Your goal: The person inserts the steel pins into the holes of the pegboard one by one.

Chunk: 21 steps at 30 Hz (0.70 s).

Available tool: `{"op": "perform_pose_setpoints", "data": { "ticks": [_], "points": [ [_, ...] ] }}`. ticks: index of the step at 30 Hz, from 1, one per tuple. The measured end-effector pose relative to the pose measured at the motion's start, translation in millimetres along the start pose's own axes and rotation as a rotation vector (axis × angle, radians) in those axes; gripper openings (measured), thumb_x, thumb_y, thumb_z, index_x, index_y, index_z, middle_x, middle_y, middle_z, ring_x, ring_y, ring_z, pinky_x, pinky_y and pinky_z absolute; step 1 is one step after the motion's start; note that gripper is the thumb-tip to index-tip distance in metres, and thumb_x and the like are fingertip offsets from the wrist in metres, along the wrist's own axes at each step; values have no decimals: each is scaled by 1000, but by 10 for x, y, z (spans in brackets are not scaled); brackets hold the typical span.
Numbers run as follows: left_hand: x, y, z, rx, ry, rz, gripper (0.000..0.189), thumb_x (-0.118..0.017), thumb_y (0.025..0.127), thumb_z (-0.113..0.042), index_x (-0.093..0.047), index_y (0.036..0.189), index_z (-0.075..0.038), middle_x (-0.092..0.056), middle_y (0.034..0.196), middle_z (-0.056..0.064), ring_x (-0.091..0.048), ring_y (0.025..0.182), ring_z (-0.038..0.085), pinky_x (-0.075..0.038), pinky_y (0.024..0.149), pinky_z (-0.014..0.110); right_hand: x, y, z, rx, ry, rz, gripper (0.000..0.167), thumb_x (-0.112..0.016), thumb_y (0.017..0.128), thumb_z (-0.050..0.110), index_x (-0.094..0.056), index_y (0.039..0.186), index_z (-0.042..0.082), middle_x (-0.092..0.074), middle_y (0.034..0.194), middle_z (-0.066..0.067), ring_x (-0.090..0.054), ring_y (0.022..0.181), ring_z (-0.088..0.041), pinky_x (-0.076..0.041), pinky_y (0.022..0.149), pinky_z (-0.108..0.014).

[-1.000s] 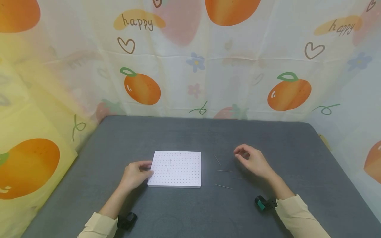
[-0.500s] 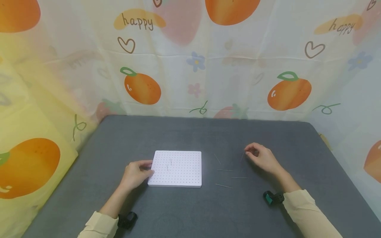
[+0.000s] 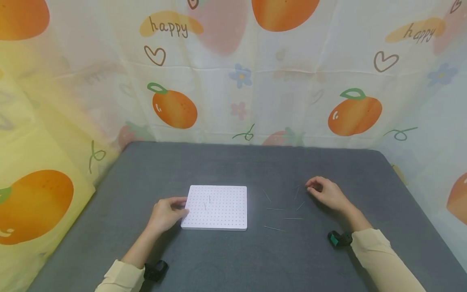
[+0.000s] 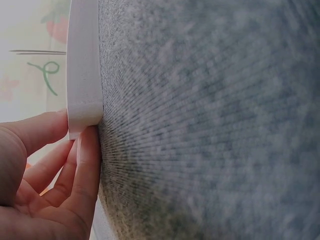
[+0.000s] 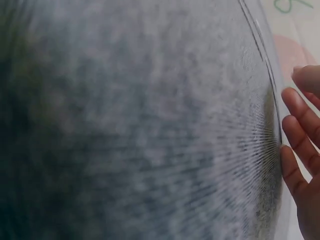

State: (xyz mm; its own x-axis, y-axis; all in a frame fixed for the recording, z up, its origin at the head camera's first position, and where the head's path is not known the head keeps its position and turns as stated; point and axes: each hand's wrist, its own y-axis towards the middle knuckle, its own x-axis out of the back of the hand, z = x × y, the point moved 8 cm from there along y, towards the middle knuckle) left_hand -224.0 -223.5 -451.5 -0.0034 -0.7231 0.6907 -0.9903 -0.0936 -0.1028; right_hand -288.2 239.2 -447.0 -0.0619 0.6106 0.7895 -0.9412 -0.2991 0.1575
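Note:
A white perforated pegboard [image 3: 226, 209] lies on the table, with two thin needles [image 3: 209, 199] standing upright in its left half. My left hand [image 3: 166, 215] grips the board's left edge. In the left wrist view its thumb [image 4: 42, 130] is on top and the fingers [image 4: 87, 155] are at the side and lower edge. Just right of the loose needles, my right hand [image 3: 326, 194] rests low over the table with fingers loosely bent. The right wrist view shows its thumb and fingers [image 5: 295, 132] apart, with nothing seen between them.
Several loose needles, such as one lying flat [image 3: 293, 219] and one slanted [image 3: 300, 206], are scattered between board and right hand. The table has a dark grey cloth [image 3: 233, 259]. A fruit-patterned curtain [image 3: 284, 93] hangs behind it.
My right hand has moved right, away from the board. Slanted needles now show on the table left of its fingers, where one hung at the fingertips. Left hand and board stay put.

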Motion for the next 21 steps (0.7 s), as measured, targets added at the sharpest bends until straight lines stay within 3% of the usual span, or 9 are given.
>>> {"op": "perform_pose_setpoints", "data": {
  "ticks": [14, 21],
  "points": [
    [3, 12, 2, -5, 2, -2, 39, -70, 76, -9, -63, 114, -1, -67, 101, 14, -60, 70, 14, -45, 55, 26, -5, 8, -155, -71, -37, 55, 11, -61, 87, 16, -63, 95, 10, -61, 89, -3, -56, 81, -17, -43, 73, -38],
    [12, 5, -3, -12, 2, -9, 39, -70, 75, -9, -64, 112, 0, -67, 100, 14, -61, 70, 14, -45, 54, 26, 14, 4, -177, -56, -54, 65, 6, -63, 86, 14, -63, 90, 10, -57, 84, -2, -53, 78, -14, -43, 71, -35]
  ]
}}
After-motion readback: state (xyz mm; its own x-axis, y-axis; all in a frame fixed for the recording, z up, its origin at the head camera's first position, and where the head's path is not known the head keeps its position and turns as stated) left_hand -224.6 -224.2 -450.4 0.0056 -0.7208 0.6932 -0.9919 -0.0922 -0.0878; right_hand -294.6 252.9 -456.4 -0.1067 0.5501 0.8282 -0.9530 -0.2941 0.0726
